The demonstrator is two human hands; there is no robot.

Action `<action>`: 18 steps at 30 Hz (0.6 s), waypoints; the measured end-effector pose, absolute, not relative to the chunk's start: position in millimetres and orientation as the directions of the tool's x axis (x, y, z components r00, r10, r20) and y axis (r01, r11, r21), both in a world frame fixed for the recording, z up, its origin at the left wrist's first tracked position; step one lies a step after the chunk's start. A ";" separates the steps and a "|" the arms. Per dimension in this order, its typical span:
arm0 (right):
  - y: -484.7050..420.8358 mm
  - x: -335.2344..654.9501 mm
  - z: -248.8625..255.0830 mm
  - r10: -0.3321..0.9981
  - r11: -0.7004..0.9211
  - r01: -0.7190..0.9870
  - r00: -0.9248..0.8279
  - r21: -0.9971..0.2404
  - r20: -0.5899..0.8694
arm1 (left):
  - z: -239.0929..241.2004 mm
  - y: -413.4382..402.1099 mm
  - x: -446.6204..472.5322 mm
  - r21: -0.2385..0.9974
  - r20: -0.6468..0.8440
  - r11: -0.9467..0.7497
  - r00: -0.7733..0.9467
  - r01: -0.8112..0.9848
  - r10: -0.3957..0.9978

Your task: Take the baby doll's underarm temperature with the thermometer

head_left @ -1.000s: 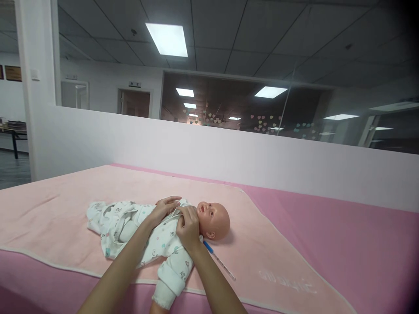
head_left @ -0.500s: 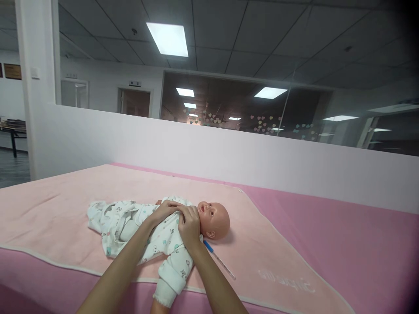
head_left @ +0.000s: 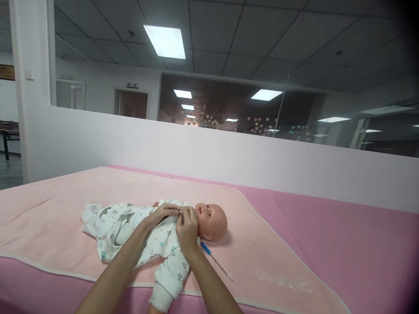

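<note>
A baby doll [head_left: 211, 221] in a white patterned romper [head_left: 124, 224] lies on its back on a peach blanket [head_left: 59, 196], head to the right. Both my hands meet at the doll's chest, just below its chin. My left hand [head_left: 160, 214] pinches the romper's fabric at the collar. My right hand [head_left: 187, 227] is closed on the same fabric edge, where a small snap shows between the fingers. A thin thermometer [head_left: 216, 261] with a blue tip lies on the blanket right of my right wrist.
The blanket covers a pink mattress [head_left: 343, 244] that runs off to the right. A low white partition wall [head_left: 229, 152] stands behind the bed, with glass above it. A white pillar [head_left: 31, 87] rises at the far left.
My left hand's fingers, spread on the chest a second ago, have closed onto the collar beside my right hand. The view has shifted slightly; the doll has not moved.
</note>
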State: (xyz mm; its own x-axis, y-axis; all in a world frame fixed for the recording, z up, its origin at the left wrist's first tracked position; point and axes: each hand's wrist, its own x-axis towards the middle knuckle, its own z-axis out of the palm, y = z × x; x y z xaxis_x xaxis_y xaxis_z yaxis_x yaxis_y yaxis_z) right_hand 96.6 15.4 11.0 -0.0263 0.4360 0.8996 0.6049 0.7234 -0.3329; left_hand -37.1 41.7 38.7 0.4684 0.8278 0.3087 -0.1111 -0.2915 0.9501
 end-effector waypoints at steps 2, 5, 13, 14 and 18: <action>15.6 96.4 11.2 0.434 0.719 0.604 -0.006 -0.342 0.901 | 39.4 42.0 -37.3 0.953 0.297 -0.281 0.509 -0.109 0.808; 15.7 96.2 11.4 0.434 0.724 0.593 0.004 -0.351 0.901 | 39.1 41.9 -36.9 0.959 0.277 -0.270 0.501 -0.088 0.820; 11.9 96.1 14.2 0.439 0.719 0.599 0.003 -0.353 0.899 | 39.1 39.5 -35.2 0.952 0.275 -0.306 0.459 -0.008 0.845; 11.2 96.2 14.8 0.438 0.721 0.599 -0.003 -0.349 0.899 | 38.5 40.5 -35.3 0.949 0.283 -0.315 0.449 -0.004 0.848; 9.7 96.3 16.9 0.430 0.746 0.574 -0.028 -0.337 0.903 | 35.6 44.9 -36.3 0.947 0.291 -0.320 0.443 -0.010 0.848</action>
